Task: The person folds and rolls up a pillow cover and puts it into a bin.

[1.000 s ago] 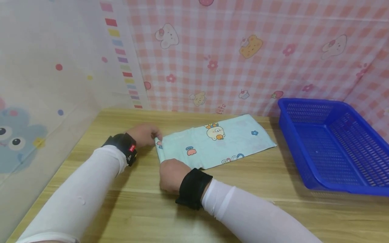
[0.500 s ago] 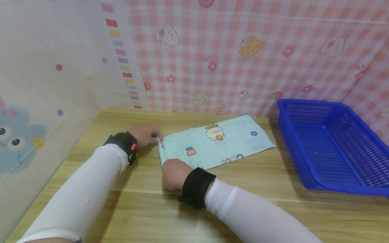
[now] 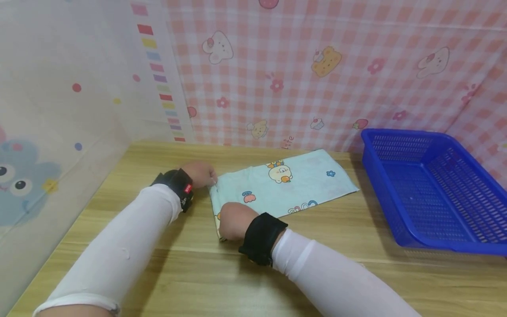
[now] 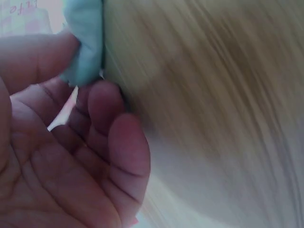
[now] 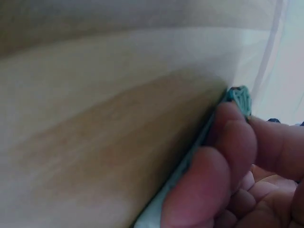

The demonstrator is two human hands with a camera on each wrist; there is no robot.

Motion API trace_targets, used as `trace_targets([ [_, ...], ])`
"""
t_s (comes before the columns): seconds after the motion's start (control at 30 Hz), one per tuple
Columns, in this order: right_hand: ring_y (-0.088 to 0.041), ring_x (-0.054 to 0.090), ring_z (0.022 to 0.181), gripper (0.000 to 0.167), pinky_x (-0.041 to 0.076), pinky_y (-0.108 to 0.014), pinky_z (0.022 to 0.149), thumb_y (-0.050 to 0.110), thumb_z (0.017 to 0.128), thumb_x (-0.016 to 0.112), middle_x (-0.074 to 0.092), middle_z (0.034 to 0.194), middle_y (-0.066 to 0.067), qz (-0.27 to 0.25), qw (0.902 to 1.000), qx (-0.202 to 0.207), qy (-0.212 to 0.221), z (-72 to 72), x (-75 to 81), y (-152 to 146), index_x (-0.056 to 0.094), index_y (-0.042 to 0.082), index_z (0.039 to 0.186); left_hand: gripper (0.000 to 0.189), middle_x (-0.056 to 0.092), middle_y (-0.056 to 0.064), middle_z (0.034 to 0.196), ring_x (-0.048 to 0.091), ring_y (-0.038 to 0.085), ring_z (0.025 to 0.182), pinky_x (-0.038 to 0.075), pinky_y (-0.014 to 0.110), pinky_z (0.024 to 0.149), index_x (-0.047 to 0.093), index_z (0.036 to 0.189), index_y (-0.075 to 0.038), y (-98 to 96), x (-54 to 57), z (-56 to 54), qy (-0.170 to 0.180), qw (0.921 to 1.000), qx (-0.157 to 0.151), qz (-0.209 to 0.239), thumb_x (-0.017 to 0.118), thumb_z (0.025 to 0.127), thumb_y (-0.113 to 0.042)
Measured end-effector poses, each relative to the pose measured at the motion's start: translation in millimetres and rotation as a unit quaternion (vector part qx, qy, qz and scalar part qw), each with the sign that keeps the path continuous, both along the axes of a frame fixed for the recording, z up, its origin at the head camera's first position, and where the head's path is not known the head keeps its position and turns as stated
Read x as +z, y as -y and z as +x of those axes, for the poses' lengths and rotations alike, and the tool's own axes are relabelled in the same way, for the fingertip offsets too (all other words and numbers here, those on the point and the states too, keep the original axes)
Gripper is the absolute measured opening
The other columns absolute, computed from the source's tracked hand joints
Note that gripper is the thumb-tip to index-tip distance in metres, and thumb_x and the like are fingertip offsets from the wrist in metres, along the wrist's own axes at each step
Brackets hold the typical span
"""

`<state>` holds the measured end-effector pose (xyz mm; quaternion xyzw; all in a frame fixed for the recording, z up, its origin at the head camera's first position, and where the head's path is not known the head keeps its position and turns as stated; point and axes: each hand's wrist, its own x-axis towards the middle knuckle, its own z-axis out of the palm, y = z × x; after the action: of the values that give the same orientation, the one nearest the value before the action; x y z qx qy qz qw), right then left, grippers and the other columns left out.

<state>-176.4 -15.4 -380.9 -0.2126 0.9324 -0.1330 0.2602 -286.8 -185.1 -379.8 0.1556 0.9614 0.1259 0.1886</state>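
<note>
A light mint-green cloth (image 3: 305, 176) with cartoon prints lies as a folded strip across the table, its left end rolled or folded over. My left hand (image 3: 200, 173) pinches the far corner of that end; in the left wrist view, the thumb presses the cloth (image 4: 85, 42) against the curled fingers. At the near corner my right hand (image 3: 237, 220) pinches the same end. The right wrist view shows several layers of the cloth (image 5: 241, 100) between thumb and fingers, with its edge running along the table. Part of the left end is hidden behind the right hand.
A blue plastic basket (image 3: 412, 235) with perforated sides stands on the right of the wooden table (image 3: 178, 273). A pink checked sheet (image 3: 245, 75) hangs behind, and a pale printed sheet (image 3: 47, 110) covers the left side.
Both hands have moved slightly to the right, carrying the cloth's left end over so the strip is a little shorter. The cloth's right part and the basket stay in place.
</note>
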Motion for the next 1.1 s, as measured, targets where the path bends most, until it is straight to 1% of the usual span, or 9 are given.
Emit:
trace_targets([
  [0.13, -0.014, 0.04, 0.055, 0.023, 0.032, -0.024, 0.05, 0.005, 0.095, 0.062, 0.044, 0.066, 0.002, 0.003, 0.9998, 0.009, -0.015, -1.1, -2.6, -0.8, 0.059, 0.01, 0.072, 0.011, 0.068, 0.008, 0.098, 0.059, 0.024, 0.088, 0.047, 0.034, 0.077, 0.069, 0.101, -0.006, -4.2, -2.9, 2.2, -0.014, 0.9991, 0.028, 0.027, 0.068, 0.095, -0.015],
  [0.23, -0.014, 0.042, 0.06, 0.014, 0.035, -0.024, 0.054, 0.006, 0.096, 0.063, 0.046, 0.071, 0.002, -0.007, 0.9985, 0.033, -0.044, 1.7, -4.1, -0.5, 0.061, 0.009, 0.082, 0.007, 0.068, 0.008, 0.098, 0.06, 0.024, 0.087, 0.047, 0.034, 0.077, 0.07, 0.1, -0.007, -4.1, -4.6, 5.5, -0.018, 0.9977, 0.045, 0.048, 0.068, 0.095, -0.012],
  [0.37, -0.014, 0.044, 0.064, 0.01, 0.038, -0.024, 0.056, 0.006, 0.095, 0.063, 0.049, 0.074, 0.001, -0.015, 0.9955, 0.055, -0.077, 9.0, -4.1, 0.6, 0.059, 0.009, 0.086, 0.01, 0.073, 0.008, 0.103, 0.063, 0.025, 0.093, 0.052, 0.039, 0.088, 0.076, 0.102, -0.007, -0.1, -8.1, 8.2, -0.039, 0.9977, 0.018, 0.053, 0.067, 0.099, -0.011],
  [0.5, -0.014, 0.046, 0.061, 0.015, 0.04, -0.025, 0.055, 0.007, 0.091, 0.066, 0.05, 0.071, 0.002, -0.018, 0.9941, 0.059, -0.089, 13.5, -2.9, 0.8, 0.058, 0.01, 0.08, 0.027, 0.075, 0.009, 0.114, 0.065, 0.027, 0.106, 0.053, 0.046, 0.1, 0.08, 0.104, -0.01, 9.9, -11.8, 7.3, -0.055, 0.9963, -0.022, 0.063, 0.059, 0.094, 0.004],
  [0.6, -0.014, 0.048, 0.061, 0.02, 0.042, -0.026, 0.056, 0.011, 0.088, 0.075, 0.05, 0.069, 0.003, -0.026, 0.995, 0.051, -0.081, 13.0, -2.6, -0.1, 0.058, 0.012, 0.077, 0.033, 0.075, 0.009, 0.115, 0.066, 0.028, 0.108, 0.053, 0.049, 0.1, 0.079, 0.102, -0.012, 17.6, -13.6, 6.2, -0.058, 0.9953, -0.03, 0.072, 0.059, 0.088, 0.01],
  [0.7, -0.014, 0.05, 0.062, 0.025, 0.043, -0.025, 0.058, 0.015, 0.085, 0.081, 0.052, 0.069, 0.003, -0.028, 0.996, 0.043, -0.074, 10.9, -4.7, -0.5, 0.058, 0.012, 0.077, 0.024, 0.075, 0.008, 0.11, 0.065, 0.027, 0.103, 0.053, 0.048, 0.097, 0.078, 0.1, -0.012, 20.3, -15.2, 6.5, -0.06, 0.9952, -0.023, 0.074, 0.067, 0.089, 0.006],
  [0.8, -0.015, 0.05, 0.063, 0.022, 0.043, -0.025, 0.057, 0.012, 0.085, 0.078, 0.052, 0.07, 0.003, -0.024, 0.9958, 0.047, -0.074, 9.5, -6.5, -1.0, 0.057, 0.011, 0.078, 0.018, 0.075, 0.007, 0.108, 0.064, 0.027, 0.102, 0.052, 0.047, 0.097, 0.078, 0.099, -0.013, 19.8, -14.3, 8.4, -0.062, 0.9953, -0.015, 0.072, 0.072, 0.091, 0.002],
  [0.9, -0.015, 0.049, 0.062, 0.017, 0.04, -0.026, 0.054, 0.008, 0.087, 0.073, 0.051, 0.07, 0.002, -0.021, 0.9964, 0.046, -0.068, 8.7, -7.2, -1.5, 0.057, 0.011, 0.079, 0.017, 0.074, 0.007, 0.107, 0.063, 0.026, 0.101, 0.051, 0.047, 0.097, 0.077, 0.101, -0.013, 19.9, -12.4, 10.6, -0.061, 0.9952, -0.018, 0.075, 0.072, 0.092, 0.0],
  [1.1, -0.017, 0.05, 0.06, 0.014, 0.039, -0.027, 0.052, 0.006, 0.088, 0.071, 0.052, 0.071, 0.0, -0.027, 0.9989, 0.023, -0.03, 5.6, -6.8, -5.1, 0.059, 0.01, 0.081, 0.012, 0.075, 0.005, 0.109, 0.062, 0.026, 0.104, 0.049, 0.048, 0.1, 0.075, 0.103, -0.015, 22.4, -14.3, 10.2, -0.052, 0.9949, -0.023, 0.083, 0.07, 0.096, -0.005],
])
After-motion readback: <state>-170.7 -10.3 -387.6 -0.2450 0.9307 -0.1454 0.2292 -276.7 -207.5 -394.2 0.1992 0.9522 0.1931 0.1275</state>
